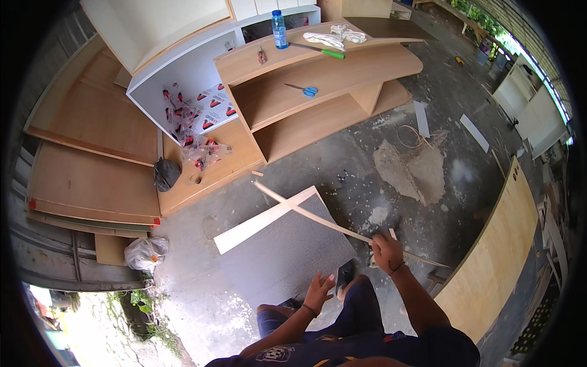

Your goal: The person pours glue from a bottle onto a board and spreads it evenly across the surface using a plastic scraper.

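Observation:
My right hand (pixel 386 252) is closed around a long, thin, pale wooden strip (pixel 318 216). The strip slants from the upper left, across a flat grey sheet (pixel 278 254), to beyond my right wrist. Beside the sheet's lower right edge, my left hand (pixel 319 292) has its fingers apart and holds nothing. Whether it touches the sheet I cannot tell. A pale board (pixel 244 232) shows along the far edge of the sheet, partly covered by it. Both lie in front of my legs.
Ahead stands a wooden shelf unit (pixel 330 73) bearing blue-handled scissors (pixel 309 92), a blue bottle (pixel 279 30), a green-handled tool (pixel 333 54) and white gloves (pixel 333 40). Wooden panels (pixel 92 177) lean at left; a curved plywood panel (pixel 489 263) stands at right. Broken concrete (pixel 416 171) lies beyond.

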The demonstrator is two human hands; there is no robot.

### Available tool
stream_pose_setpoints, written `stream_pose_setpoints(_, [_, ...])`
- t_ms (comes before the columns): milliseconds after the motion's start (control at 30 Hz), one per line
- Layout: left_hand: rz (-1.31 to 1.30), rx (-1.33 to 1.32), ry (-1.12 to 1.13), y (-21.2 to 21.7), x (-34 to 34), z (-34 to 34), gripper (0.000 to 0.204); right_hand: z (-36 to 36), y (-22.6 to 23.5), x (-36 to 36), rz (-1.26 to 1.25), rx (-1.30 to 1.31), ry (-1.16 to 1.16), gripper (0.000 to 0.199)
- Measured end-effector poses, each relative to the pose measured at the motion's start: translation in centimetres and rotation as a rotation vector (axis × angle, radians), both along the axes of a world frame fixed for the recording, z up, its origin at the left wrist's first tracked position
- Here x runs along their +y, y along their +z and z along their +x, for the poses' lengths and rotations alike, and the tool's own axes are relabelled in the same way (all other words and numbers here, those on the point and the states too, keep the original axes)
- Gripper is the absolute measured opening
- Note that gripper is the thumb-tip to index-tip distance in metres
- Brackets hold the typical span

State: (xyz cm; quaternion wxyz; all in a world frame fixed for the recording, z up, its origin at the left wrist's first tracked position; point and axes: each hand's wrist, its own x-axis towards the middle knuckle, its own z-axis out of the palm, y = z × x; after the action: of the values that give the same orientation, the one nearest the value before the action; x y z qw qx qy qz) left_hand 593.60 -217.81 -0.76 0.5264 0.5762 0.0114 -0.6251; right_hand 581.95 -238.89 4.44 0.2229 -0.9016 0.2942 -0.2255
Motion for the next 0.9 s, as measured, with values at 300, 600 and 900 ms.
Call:
stream_pose_setpoints(300, [0.017,0.130,0.343,11.8,-2.6,-0.4,0.037,-2.9,6.6,6.9,0.198,0.060,0.200,0.008])
stream_pose_setpoints(600, [-0.033,0.408,0.650,11.9,1.7,-1.8,0.023,-3.8,8.1,6.3,0.372,0.205,0.452,0.018])
stream_pose_setpoints(900, [-0.001,0.102,0.715,16.0,2.8,-2.1,0.031,-3.7,8.1,1.5,0.098,0.170,0.586,0.024])
